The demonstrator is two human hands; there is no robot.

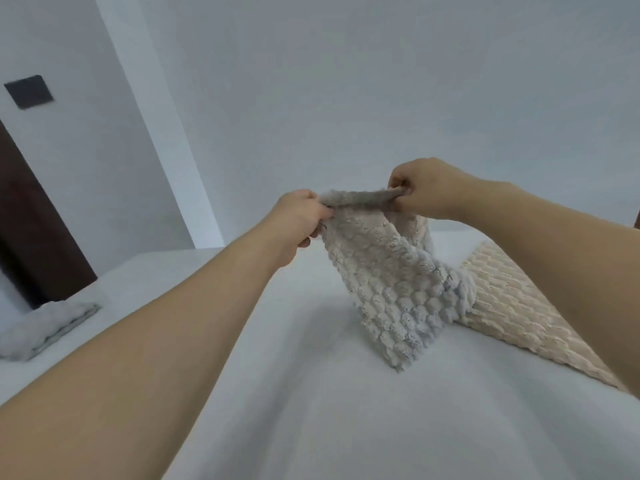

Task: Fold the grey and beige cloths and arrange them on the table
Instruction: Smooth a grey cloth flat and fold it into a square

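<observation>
- Your left hand (300, 216) pinches the left end of the grey cloth's (388, 285) top edge, fingers closed on the fabric
- Your right hand (420, 188) clamps the right end of that same edge, thumb and fingers curled shut around it
- Between the two hands the edge is pulled into a taut, rolled band, held up above the table (311, 393)
- The grey cloth hangs from that band down toward 6 o'clock, its bubbly pile facing you; its lower corner touches the table just right of centre
- The beige cloth (512, 306) lies flat on the table at 3 o'clock from the hanging cloth, running under your right forearm; the grey cloth's right side overlaps its near-left edge
- A folded pale cloth (45, 329) sits at 9 o'clock on the table's left edge, well apart from both hands
- A white wall (346, 81) fills 12 o'clock, with a dark panel (29, 91) at 10 o'clock and a dark brown door (31, 244) below it
</observation>
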